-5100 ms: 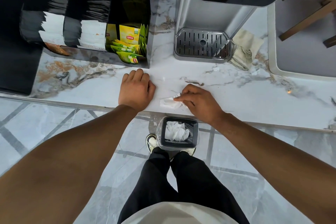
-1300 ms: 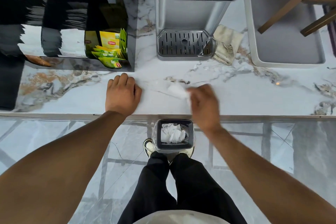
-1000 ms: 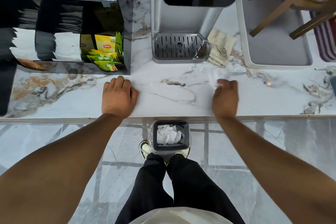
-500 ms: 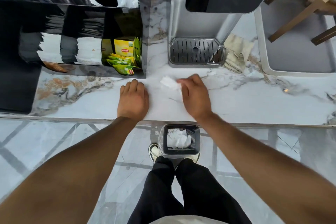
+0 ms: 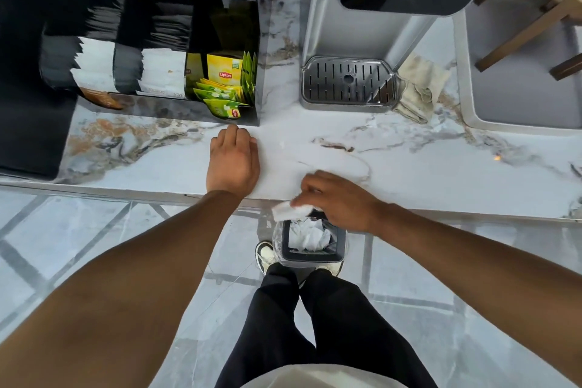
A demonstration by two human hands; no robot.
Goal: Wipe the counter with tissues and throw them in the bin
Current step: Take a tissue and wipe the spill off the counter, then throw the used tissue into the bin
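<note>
Right hand (image 5: 338,201) pinches tissue (image 5: 288,209) past counter (image 5: 441,173) edge, above bin (image 5: 311,257) | left hand (image 5: 233,161) flat, empty, on counter

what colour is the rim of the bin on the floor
Dark grey, nearly black, around a clear liner; the bin shows best in the head view.

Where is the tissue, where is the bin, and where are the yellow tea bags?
tissue (image 5: 288,209), head view, on the white part sticking out of the right hand (image 5: 338,200).
bin (image 5: 311,257), head view, on its dark front rim.
tea bags (image 5: 225,74), head view, on the yellow packet's label.
</note>
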